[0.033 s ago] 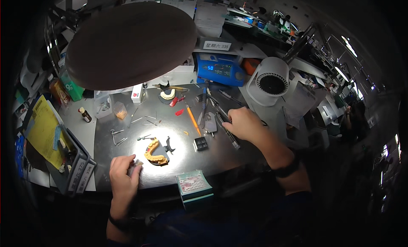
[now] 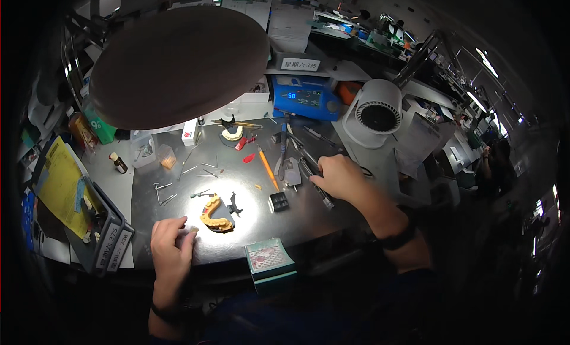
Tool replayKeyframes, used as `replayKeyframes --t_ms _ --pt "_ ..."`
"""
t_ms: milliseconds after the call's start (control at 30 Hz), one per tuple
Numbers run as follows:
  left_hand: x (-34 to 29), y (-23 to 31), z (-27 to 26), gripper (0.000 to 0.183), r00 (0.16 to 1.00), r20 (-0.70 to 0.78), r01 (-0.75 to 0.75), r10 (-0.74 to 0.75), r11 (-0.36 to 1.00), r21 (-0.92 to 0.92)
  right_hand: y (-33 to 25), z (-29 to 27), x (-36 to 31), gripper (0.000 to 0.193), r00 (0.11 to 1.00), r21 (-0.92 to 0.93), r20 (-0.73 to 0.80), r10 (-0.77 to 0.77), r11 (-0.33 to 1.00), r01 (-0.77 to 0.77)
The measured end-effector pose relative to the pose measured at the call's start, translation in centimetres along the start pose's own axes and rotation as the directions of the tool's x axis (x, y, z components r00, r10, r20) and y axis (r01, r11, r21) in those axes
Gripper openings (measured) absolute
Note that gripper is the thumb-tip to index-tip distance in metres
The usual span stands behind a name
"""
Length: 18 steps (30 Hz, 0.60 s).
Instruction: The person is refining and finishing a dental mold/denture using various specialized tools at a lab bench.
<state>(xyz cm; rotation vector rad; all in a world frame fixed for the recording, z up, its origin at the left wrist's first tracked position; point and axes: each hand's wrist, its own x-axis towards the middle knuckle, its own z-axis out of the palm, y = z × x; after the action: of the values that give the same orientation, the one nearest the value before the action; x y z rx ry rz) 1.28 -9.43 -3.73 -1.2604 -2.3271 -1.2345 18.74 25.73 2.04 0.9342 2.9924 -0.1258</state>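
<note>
On the left of the bench, my left hand [image 2: 170, 245] is curled with thumb and fingertips close together. Something small and pale is at its thumb tip, too small to name. Just right of that hand lies a yellow dental arch model [image 2: 215, 217] on a dark base, under a bright patch of light. A black curved piece [image 2: 235, 203] lies beside the model. My right hand [image 2: 339, 177] is closed, its fingers pointing down at a row of slim metal tools [image 2: 319, 190]. What it grips is hidden by the fingers.
A teal box [image 2: 270, 263] stands at the front edge. Farther back are an orange-handled tool [image 2: 268, 168], a black block [image 2: 278, 202], a second pale dental model [image 2: 232, 135], a blue control unit [image 2: 304, 97] and a white fan [image 2: 376, 114]. A large lamp head [image 2: 178, 66] hangs overhead; trays [image 2: 107, 241] stand left.
The whole scene sits slightly farther left in the picture. Both hands keep nearly the same places on the bench.
</note>
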Motion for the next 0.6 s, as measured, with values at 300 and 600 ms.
replayKeyframes --t_ms 300,600 --pt "4.0 4.5 -4.7 0.036 0.981 0.182 -0.065 0.071 0.997 -0.041 4.5 2.2 1.2 0.051 0.977 0.239 -0.18 0.113 0.969 -0.068" --pt "5.8 6.6 -2.1 0.053 0.923 0.297 -0.23 0.245 0.969 -0.084 7.2 3.0 0.0 0.048 0.972 0.543 -0.226 0.071 0.838 0.065"
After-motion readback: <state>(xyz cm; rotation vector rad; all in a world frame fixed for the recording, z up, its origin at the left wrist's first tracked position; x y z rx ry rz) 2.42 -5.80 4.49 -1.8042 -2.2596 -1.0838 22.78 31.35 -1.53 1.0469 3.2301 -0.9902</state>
